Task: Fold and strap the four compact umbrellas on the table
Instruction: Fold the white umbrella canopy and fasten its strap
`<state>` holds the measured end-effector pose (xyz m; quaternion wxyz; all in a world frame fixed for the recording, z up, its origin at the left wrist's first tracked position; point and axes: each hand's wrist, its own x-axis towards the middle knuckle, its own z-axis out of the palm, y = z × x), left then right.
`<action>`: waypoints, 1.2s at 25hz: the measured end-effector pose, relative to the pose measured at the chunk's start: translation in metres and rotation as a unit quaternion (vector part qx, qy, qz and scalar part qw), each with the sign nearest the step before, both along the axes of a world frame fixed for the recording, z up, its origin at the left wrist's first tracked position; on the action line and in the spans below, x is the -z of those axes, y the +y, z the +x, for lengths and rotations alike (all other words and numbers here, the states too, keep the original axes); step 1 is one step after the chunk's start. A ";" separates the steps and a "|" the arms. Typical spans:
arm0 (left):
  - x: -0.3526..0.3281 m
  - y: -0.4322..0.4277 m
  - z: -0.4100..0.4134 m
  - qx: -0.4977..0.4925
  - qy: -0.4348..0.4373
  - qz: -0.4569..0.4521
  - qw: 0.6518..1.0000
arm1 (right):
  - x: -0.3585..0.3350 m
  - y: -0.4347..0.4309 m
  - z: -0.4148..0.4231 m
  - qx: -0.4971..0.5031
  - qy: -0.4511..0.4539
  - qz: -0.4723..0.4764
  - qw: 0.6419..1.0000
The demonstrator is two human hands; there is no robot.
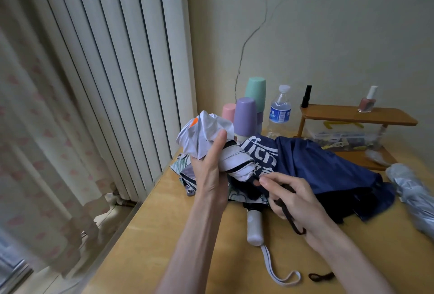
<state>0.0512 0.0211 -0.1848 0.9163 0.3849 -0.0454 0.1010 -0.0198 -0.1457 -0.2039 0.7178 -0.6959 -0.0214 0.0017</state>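
Observation:
My left hand (210,164) grips a white umbrella (206,136) with black trim, holding its bunched canopy above the table. My right hand (288,197) is curled around that umbrella's black handle end and its dark wrist loop (294,224), just below the canopy's folded edge. A navy umbrella (324,164) with white lettering lies loose on the table behind my hands. Under them lies a patterned umbrella (185,176) with a white handle (254,228) and a striped strap (279,275). A silver-grey umbrella (413,197) lies at the right edge.
Pastel cups (246,115), a water bottle (279,110) and a small wooden shelf (357,115) with nail polish stand at the back against the wall. A dark hair tie (320,276) lies near the wooden table's (150,235) front. A radiator and curtain are at left.

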 end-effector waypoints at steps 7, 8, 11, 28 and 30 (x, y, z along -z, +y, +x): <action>0.010 0.006 0.014 -0.080 0.016 0.004 0.997 | 0.016 0.007 0.003 0.107 -0.229 -0.255 0.933; 0.012 0.006 0.017 -0.078 0.020 -0.004 0.997 | 0.024 0.007 0.004 0.140 -0.310 -0.344 0.875; 0.011 0.008 0.016 -0.041 0.027 -0.009 0.999 | 0.033 0.009 0.008 0.144 -0.360 -0.362 0.847; 0.013 0.019 0.015 0.052 0.029 0.020 0.998 | 0.002 0.010 -0.003 -0.073 -0.025 -0.069 0.995; 0.013 0.020 0.017 0.042 0.030 0.026 0.998 | 0.014 0.015 0.000 0.023 -0.163 -0.165 0.973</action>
